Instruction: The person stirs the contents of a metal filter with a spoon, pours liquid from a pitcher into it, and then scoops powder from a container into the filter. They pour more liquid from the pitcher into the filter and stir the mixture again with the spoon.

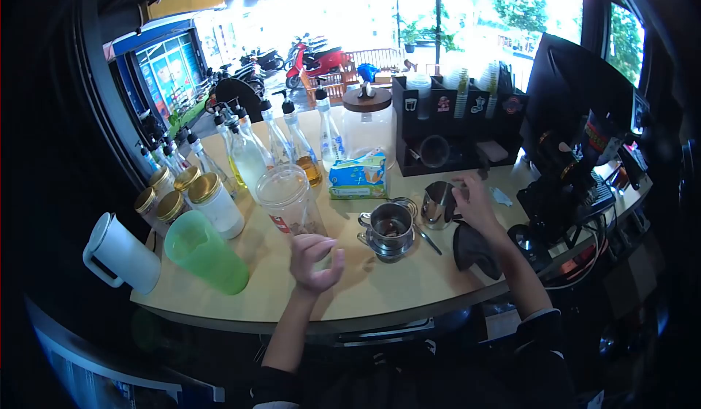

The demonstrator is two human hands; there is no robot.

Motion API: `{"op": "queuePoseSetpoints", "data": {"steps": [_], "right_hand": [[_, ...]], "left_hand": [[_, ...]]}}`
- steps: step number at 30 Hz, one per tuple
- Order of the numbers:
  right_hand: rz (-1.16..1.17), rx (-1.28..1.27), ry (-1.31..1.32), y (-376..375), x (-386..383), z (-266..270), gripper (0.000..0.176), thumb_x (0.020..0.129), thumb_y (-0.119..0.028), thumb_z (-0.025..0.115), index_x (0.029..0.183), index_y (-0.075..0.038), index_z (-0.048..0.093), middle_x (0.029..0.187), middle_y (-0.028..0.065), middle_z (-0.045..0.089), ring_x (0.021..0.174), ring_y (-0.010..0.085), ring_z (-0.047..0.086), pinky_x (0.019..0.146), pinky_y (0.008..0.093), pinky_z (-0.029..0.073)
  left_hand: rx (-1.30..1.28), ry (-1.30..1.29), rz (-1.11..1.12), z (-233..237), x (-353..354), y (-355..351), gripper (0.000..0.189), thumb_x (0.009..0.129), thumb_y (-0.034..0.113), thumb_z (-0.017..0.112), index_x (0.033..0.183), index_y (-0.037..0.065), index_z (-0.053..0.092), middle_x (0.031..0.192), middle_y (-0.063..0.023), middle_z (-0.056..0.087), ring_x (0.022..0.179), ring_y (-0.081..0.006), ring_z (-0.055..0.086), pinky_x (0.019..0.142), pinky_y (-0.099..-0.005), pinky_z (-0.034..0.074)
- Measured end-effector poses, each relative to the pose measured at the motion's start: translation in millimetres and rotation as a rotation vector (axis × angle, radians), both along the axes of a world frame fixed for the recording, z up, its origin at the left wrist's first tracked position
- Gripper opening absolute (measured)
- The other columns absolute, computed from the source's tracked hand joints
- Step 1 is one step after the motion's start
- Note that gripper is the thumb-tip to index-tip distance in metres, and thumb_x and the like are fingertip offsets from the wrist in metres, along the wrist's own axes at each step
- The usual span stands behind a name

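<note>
Left hand (315, 261) hovers half-curled, empty, over the pale wooden desk (380, 292). Right hand (475, 203) closes on small steel pitcher (438, 204), upright, seemingly unpoured. Between the hands: round steel drip filter (389, 228), lidless, dark inside.

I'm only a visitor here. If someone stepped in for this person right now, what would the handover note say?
Left hand: empty, fingers loosely curled, above the counter, just in front of the clear jar.
Right hand: against the small steel pitcher; whether it grips it is unclear.
Between the hands: metal filter cup, something dark inside; spoon beside it; dark cloth by the right wrist.
Done: filter cup stands uncovered.
Left: pitcher appears to be on the counter, not yet lifted.
</note>
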State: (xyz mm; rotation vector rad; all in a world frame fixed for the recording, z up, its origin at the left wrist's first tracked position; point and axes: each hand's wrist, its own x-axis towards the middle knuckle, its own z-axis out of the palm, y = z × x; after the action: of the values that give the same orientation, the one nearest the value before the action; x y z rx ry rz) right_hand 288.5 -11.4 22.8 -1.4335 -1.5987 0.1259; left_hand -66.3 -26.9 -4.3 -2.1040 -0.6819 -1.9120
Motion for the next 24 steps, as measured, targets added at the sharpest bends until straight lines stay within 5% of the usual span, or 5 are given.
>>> {"op": "queuePoseSetpoints", "data": {"steps": [5,7,11,16,24], "right_hand": [[-0.053,-0.100,0.198,-0.3,26.1,-52.0,0.021,0.096,-0.013,0.051,0.107,0.003,0.057,0.097,0.0147,0.061,0.087,0.0234,0.064,0.082,0.0322,0.048],[-0.039,-0.108,0.326,-3.2,26.0,-58.0,0.022,0.098,-0.016,0.049,0.106,0.003,0.057,0.093,0.0130,0.062,0.084,0.0216,0.063,0.081,0.0312,0.048],[0.098,-0.209,0.454,-4.8,29.9,-73.9,0.024,0.100,-0.022,0.050,0.093,0.000,0.056,0.084,0.0055,0.061,0.081,0.0118,0.058,0.079,0.0275,0.047],[0.248,-0.142,0.643,-10.5,22.8,-66.1,0.020,0.099,-0.019,0.052,0.087,-0.003,0.055,0.077,-0.0015,0.055,0.072,0.0062,0.050,0.068,0.0228,0.041],[0.325,-0.069,0.652,-15.6,7.9,1.3,0.017,0.097,-0.015,0.055,0.084,-0.005,0.053,0.074,-0.0047,0.050,0.071,0.0032,0.046,0.065,0.0213,0.038]], "left_hand": [[-0.140,-0.019,-0.227,13.1,55.9,23.2,0.028,0.075,0.010,0.072,0.100,0.003,0.061,0.091,-0.0105,0.060,0.083,-0.0245,0.059,0.075,-0.0337,0.048],[-0.405,-0.180,-0.352,2.1,69.3,44.0,0.025,0.078,0.012,0.070,0.101,0.004,0.061,0.093,-0.0097,0.061,0.083,-0.0212,0.058,0.075,-0.0300,0.046],[-0.586,-0.281,-0.508,-21.0,77.7,62.1,0.039,0.077,0.019,0.073,0.111,0.003,0.059,0.102,-0.0077,0.060,0.092,-0.0171,0.055,0.077,-0.0291,0.044],[-0.759,-0.204,-0.702,-32.2,71.6,65.8,0.082,0.063,0.037,0.086,0.129,0.003,0.050,0.124,-0.0119,0.058,0.116,-0.0221,0.054,0.093,-0.0349,0.044],[-0.871,-0.150,-0.806,-40.8,72.9,56.4,0.100,0.050,0.036,0.093,0.131,0.001,0.047,0.123,-0.0115,0.058,0.116,-0.0225,0.054,0.101,-0.0362,0.042]]}}
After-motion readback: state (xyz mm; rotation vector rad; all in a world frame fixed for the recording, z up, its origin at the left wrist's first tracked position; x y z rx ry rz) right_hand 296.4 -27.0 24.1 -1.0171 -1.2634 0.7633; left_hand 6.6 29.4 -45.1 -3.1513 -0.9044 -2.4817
